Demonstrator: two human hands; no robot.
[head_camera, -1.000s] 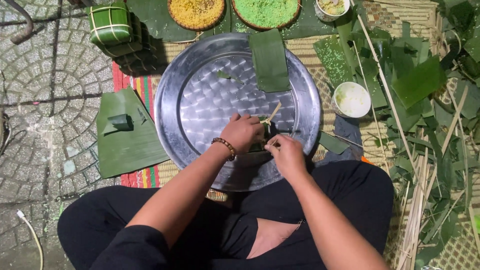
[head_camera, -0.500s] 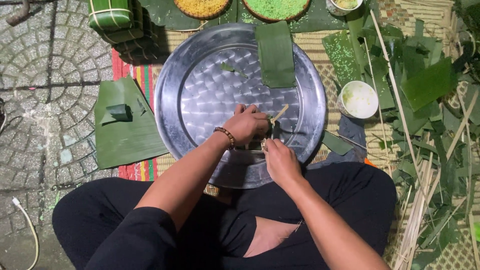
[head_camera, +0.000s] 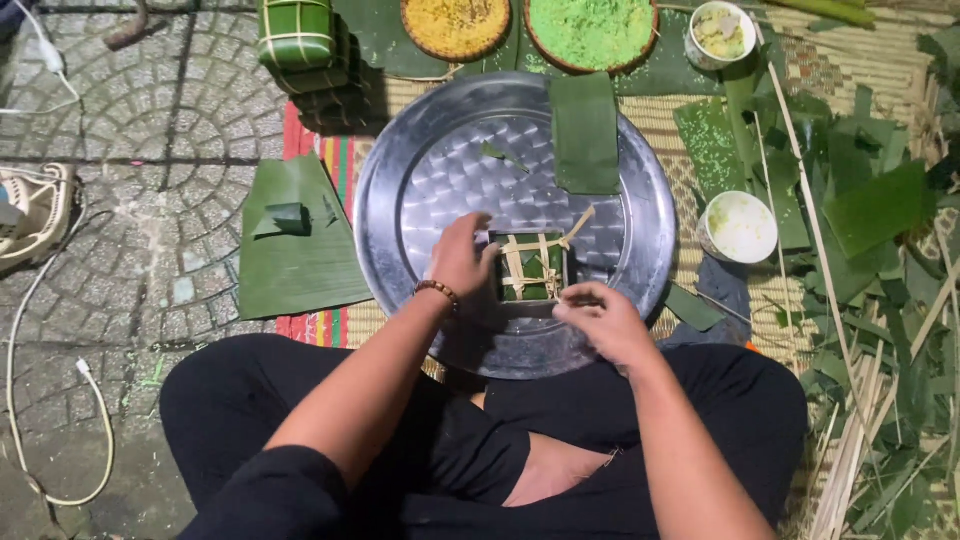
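A small square leaf-wrapped cake (head_camera: 532, 268), tied with pale bamboo strings, lies on a large round metal tray (head_camera: 440, 170). My left hand (head_camera: 462, 258) rests against the cake's left side, fingers curled on its edge; a beaded bracelet circles the wrist. My right hand (head_camera: 600, 320) sits just below and right of the cake, fingers pinched on a string end. A folded green leaf strip (head_camera: 585, 130) lies at the tray's far side.
Finished tied cakes (head_camera: 298, 35) stack at far left. Baskets of yellow filling (head_camera: 455, 22) and green rice (head_camera: 592, 30) sit beyond the tray, two white bowls (head_camera: 740, 226) to the right. A leaf (head_camera: 300, 250) lies left; leaves and bamboo strips (head_camera: 880, 300) pile right. Cables cross the paving.
Both hands have drawn apart, uncovering the tied cake. The left hand moved to its left side and the right hand pulled back toward me with a string end.
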